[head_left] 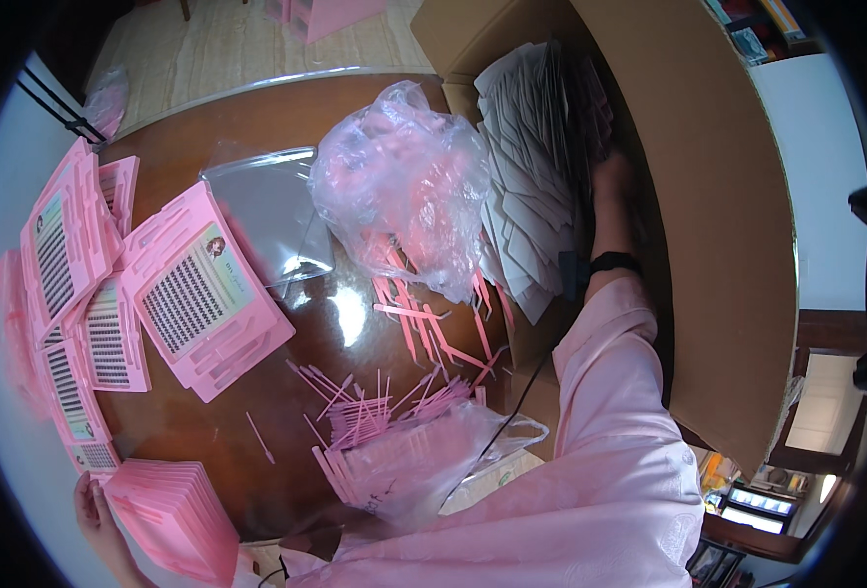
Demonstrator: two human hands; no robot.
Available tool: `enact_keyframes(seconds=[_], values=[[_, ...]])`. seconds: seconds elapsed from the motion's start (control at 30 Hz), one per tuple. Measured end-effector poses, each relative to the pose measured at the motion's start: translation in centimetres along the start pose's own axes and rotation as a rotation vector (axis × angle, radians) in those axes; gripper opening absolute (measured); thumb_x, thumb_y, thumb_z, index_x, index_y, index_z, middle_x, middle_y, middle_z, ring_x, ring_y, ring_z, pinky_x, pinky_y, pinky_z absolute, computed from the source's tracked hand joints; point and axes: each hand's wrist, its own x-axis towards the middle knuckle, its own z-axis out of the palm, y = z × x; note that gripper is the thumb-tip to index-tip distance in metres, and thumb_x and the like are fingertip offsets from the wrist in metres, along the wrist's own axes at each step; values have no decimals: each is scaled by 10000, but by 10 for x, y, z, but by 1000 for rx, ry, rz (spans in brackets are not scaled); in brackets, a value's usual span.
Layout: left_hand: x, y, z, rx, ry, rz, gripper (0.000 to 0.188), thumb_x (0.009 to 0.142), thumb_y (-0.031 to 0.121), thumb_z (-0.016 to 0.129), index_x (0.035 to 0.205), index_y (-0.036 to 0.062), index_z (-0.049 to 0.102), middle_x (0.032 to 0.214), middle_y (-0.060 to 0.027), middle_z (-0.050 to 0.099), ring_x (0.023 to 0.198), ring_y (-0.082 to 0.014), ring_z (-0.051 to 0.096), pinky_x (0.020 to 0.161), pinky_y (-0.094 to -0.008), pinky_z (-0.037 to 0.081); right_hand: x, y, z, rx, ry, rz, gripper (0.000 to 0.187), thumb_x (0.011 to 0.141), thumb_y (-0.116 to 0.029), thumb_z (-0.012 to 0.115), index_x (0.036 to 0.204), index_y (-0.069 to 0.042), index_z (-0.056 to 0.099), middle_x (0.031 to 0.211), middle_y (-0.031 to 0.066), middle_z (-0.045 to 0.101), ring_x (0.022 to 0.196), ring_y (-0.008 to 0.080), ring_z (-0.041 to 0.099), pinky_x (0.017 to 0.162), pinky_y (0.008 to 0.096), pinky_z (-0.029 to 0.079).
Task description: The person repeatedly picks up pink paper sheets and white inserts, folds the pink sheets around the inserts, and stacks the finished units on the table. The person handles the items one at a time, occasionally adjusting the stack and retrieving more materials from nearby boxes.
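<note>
My right arm in a pink satin sleeve reaches into a big cardboard box (727, 245). Inside it, my right hand (612, 181) is at the right side of a packed row of folded grey-white paper sleeves (527, 167). Its fingers are blurred and hidden in shadow, so their grip cannot be made out. At the lower left, my left hand (91, 510) rests loosely curved, fingers slightly apart, against the left edge of a stack of pink plastic trays (174, 519). I see nothing held in it.
Pink lash trays (193, 294) with rows of black lash clusters overlap at the left. A clear plastic bag (404, 186) of pink items sits mid-table, beside loose pink tweezers (419, 318). Thin pink brush wands (385, 407) spill from another clear bag (404, 470). A black cord crosses nearby.
</note>
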Motion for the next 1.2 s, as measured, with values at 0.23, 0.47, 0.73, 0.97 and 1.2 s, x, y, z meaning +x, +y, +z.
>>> enact_keyframes(seconds=[0.23,0.47,0.73,0.97,1.2], values=[[4,5,3,14,-12,19,327,1056,165,539,1307,-39,590,1207,-100,643,1098,-156,593,971,-282,456,-1,23,17,-89,152,-15,298,946,-332,603,1086,-104,734,1060,199,721,1002,412,692,826,518,560],[4,-9,-8,-69,11,15,325,1053,148,539,1314,-39,585,1227,-103,641,1127,-161,594,984,-284,455,-54,4,-64,-113,443,-34,308,911,-327,662,1116,-102,709,1042,199,704,968,407,688,801,521,549],[6,-50,-50,-216,-10,109,321,1040,123,567,1326,-19,597,1216,-105,646,1106,-157,605,994,-288,462,-211,-68,-186,70,434,101,270,822,-286,754,1092,-271,751,846,90,740,746,350,715,588,493,551],[-6,-68,-91,-365,-116,269,325,1013,129,606,1300,-24,605,1151,-85,660,1076,-141,609,963,-280,473,-424,-94,-285,417,525,-245,392,751,-202,809,1138,-203,749,885,84,740,695,309,700,621,401,559],[-41,-94,-104,-493,-207,289,279,972,105,653,1226,-10,657,991,-8,656,814,-40,554,737,-184,465,-625,-120,-315,596,360,-828,448,709,-63,738,1154,-113,712,1029,100,759,630,237,685,571,358,541]])
